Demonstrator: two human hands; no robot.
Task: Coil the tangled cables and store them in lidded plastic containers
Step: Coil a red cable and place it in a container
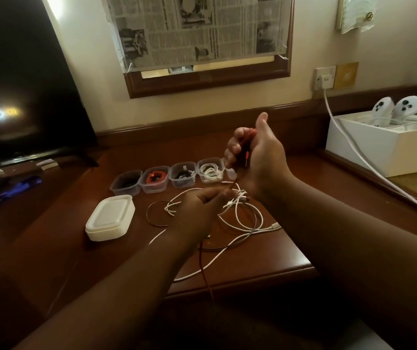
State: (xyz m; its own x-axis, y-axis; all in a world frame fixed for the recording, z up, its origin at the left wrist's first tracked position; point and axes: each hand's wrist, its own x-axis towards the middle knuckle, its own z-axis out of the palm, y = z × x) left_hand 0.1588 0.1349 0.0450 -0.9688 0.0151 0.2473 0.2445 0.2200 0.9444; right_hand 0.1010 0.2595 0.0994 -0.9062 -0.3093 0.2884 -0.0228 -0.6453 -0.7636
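My right hand (258, 157) is raised above the wooden desk (265, 261) and grips a coil of red cable, its plug end showing between the fingers. Lower down, my left hand (200, 208) pinches the same red cable (206, 276), which hangs past the desk's front edge. Under my hands lies a tangle of white cables (243, 221) with a dark cable looped through it. Behind them stands a row of small clear containers (155, 179) without lids, each with a coiled cable inside. A stack of white lids (110, 218) sits to the left.
A dark TV screen (20, 92) stands at the left. At the right a white box (384, 145) holds two white controllers, and a thick white cord (354, 150) runs from a wall socket across the desk's right side. A framed newspaper hangs on the wall.
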